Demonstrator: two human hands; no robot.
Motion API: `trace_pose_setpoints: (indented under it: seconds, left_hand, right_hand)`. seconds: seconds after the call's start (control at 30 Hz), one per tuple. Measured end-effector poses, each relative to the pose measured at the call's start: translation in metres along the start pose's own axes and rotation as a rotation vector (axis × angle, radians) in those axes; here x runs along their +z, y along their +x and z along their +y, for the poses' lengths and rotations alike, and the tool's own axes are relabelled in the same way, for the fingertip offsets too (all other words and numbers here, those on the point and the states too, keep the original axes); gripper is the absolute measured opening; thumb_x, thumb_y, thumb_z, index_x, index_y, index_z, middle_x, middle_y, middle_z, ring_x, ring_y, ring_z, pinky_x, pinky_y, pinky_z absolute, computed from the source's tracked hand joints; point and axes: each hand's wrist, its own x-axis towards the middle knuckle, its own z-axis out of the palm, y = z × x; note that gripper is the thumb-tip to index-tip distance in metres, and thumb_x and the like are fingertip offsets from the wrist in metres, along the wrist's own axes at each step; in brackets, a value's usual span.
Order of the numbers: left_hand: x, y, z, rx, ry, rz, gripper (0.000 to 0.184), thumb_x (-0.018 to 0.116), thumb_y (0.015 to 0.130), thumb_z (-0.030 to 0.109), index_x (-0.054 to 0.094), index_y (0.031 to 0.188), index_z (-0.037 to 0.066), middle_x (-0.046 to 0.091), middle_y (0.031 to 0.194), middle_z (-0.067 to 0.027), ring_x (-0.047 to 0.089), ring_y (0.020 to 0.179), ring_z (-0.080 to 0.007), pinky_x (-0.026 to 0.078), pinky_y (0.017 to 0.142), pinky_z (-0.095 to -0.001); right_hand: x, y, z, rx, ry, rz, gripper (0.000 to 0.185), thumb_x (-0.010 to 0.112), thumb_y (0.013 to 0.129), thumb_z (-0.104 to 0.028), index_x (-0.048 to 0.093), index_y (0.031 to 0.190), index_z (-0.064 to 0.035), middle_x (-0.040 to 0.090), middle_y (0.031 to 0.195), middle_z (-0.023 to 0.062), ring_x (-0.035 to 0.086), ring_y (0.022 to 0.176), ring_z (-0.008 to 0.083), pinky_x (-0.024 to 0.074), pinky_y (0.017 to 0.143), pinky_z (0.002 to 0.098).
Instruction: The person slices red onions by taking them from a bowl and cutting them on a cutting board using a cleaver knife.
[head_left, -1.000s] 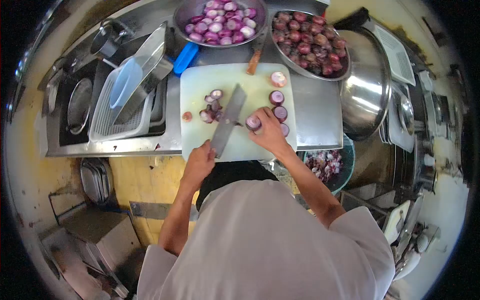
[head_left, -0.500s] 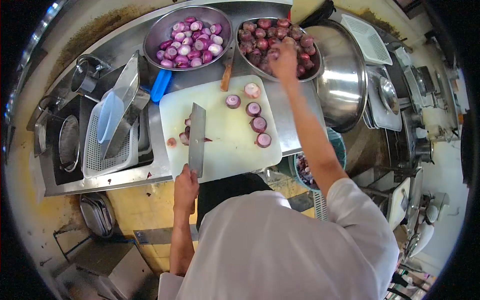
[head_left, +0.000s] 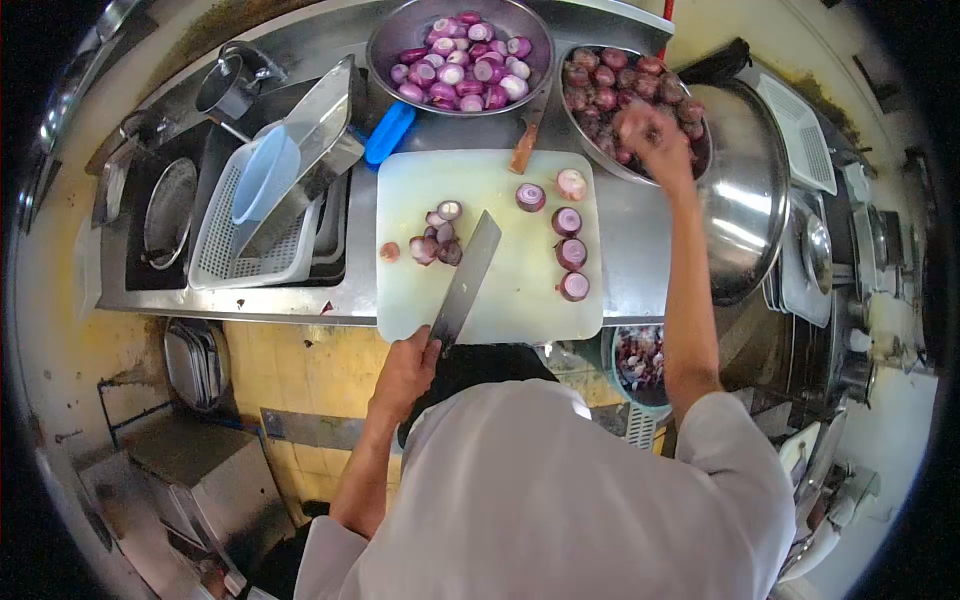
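Note:
My left hand (head_left: pixel 405 372) is closed around the handle of a cleaver (head_left: pixel 468 285), whose broad blade lies slanted above the white cutting board (head_left: pixel 510 320). Left of the blade is a small pile of onion end pieces (head_left: pixel 438 238). Several red onions with their ends cut off, among them a trimmed onion (head_left: pixel 571 253), stand along the board's right side. My right hand (head_left: pixel 652 140) reaches into a metal bowl (head_left: pixel 640 172) of unpeeled red onions (head_left: pixel 610 90). Motion smears its fingers, so what they hold is unclear.
A metal bowl (head_left: pixel 375 50) of peeled onions stands behind the board. A wooden-handled knife (head_left: pixel 522 148) rests at the board's top edge, near a blue handle (head_left: pixel 388 133). Right is a big steel pot (head_left: pixel 740 190); below, a bin (head_left: pixel 640 365) with peelings. Left, a sink holds a white basket (head_left: pixel 210 255).
The cleaver has swung to the right, uncovering the pile of end pieces. My right hand stays over the unpeeled onions. The whole view has shifted, with the counter now further right.

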Motion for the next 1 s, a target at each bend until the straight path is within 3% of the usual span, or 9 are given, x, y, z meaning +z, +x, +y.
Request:
trace_pose_setpoints:
  seconds: [0.03,0.17,0.23,0.27,0.37,0.47,0.53,0.87,1.0]
  left_hand:
    - [-0.004,0.0,0.003,-0.047,-0.054,-0.053,0.018,0.059,0.1,0.013,0.055,0.097,-0.004,0.06,0.067,-0.0248,0.066,0.059,-0.0364,0.047,0.055,-0.0475]
    - [-0.02,0.009,-0.011,-0.213,-0.085,-0.035,0.018,0.058,0.101,0.013,0.054,0.095,-0.004,0.059,0.065,-0.0219,0.064,0.054,-0.031,0.047,0.052,-0.0452]
    - [-0.027,0.016,-0.006,-0.234,0.018,0.018,0.017,0.056,0.101,0.013,0.054,0.097,-0.003,0.06,0.065,-0.0236,0.065,0.055,-0.0328,0.048,0.051,-0.0446]
    - [-0.03,0.016,0.005,-0.152,0.065,0.028,0.014,0.057,0.1,0.011,0.056,0.1,-0.003,0.061,0.067,-0.0272,0.066,0.059,-0.0404,0.05,0.053,-0.0492]
    - [-0.023,0.012,0.001,0.073,0.198,0.113,0.014,0.057,0.099,0.009,0.057,0.103,-0.004,0.061,0.068,-0.0303,0.065,0.064,-0.0482,0.049,0.056,-0.0549]
    - [-0.027,-0.005,0.035,0.144,0.265,0.094,0.014,0.058,0.098,0.009,0.058,0.103,-0.004,0.062,0.067,-0.0309,0.063,0.067,-0.0522,0.049,0.059,-0.0586]
    - [-0.032,-0.016,0.049,0.125,0.283,0.045,0.014,0.057,0.098,0.008,0.058,0.104,-0.005,0.062,0.067,-0.0307,0.064,0.067,-0.0519,0.049,0.059,-0.0586]
    - [-0.026,-0.026,0.063,0.067,0.324,-0.106,0.019,0.055,0.092,0.003,0.056,0.106,-0.01,0.063,0.07,-0.033,0.066,0.07,-0.0508,0.051,0.062,-0.0592]
    - [0.023,0.023,0.028,0.115,0.318,0.005,0.019,0.054,0.09,0.001,0.056,0.106,-0.009,0.064,0.073,-0.0341,0.067,0.073,-0.0513,0.052,0.067,-0.0601]
  right_hand:
    - [0.019,-0.025,-0.025,-0.065,0.068,-0.076,0.052,0.088,0.08,-0.024,0.068,0.124,-0.0044,0.072,0.107,0.0038,0.068,0.096,0.0162,0.0555,0.087,0.0335]
    - [0.106,-0.12,-0.056,0.18,0.229,-0.419,0.059,0.089,0.075,-0.015,0.063,0.127,-0.008,0.07,0.111,0.0051,0.067,0.104,0.0202,0.0555,0.086,0.036]
    - [0.137,-0.147,-0.078,0.084,0.01,-0.469,0.047,0.085,0.078,-0.007,0.062,0.119,-0.0074,0.067,0.118,0.0094,0.069,0.103,0.0223,0.0578,0.085,0.0331]
    - [0.147,-0.157,-0.077,0.087,0.012,-0.47,0.047,0.085,0.078,-0.007,0.062,0.119,-0.0074,0.067,0.118,0.0094,0.069,0.103,0.0223,0.0578,0.085,0.0331]
    - [0.166,-0.172,-0.069,-0.007,-0.063,-0.46,0.047,0.085,0.077,-0.007,0.063,0.118,-0.0051,0.063,0.119,0.0128,0.068,0.105,0.0295,0.0602,0.085,0.0366]
    - [0.166,-0.175,-0.079,-0.058,-0.078,-0.382,0.044,0.084,0.076,-0.007,0.064,0.115,-0.0036,0.061,0.119,0.0144,0.066,0.106,0.0344,0.0609,0.086,0.0395]
    - [0.166,-0.175,-0.084,0.075,-0.035,-0.397,0.04,0.082,0.076,-0.004,0.066,0.112,-0.0031,0.061,0.112,0.0168,0.064,0.106,0.0385,0.0541,0.09,0.0466]
    - [0.168,-0.178,-0.087,0.064,-0.113,-0.401,0.04,0.082,0.076,-0.002,0.066,0.113,-0.0045,0.061,0.109,0.0147,0.066,0.101,0.0362,0.0544,0.084,0.0448]
    - [0.168,-0.179,-0.089,0.054,-0.031,-0.396,0.038,0.082,0.073,0.0,0.065,0.107,-0.0028,0.061,0.104,0.0141,0.066,0.097,0.0341,0.0543,0.082,0.0433]
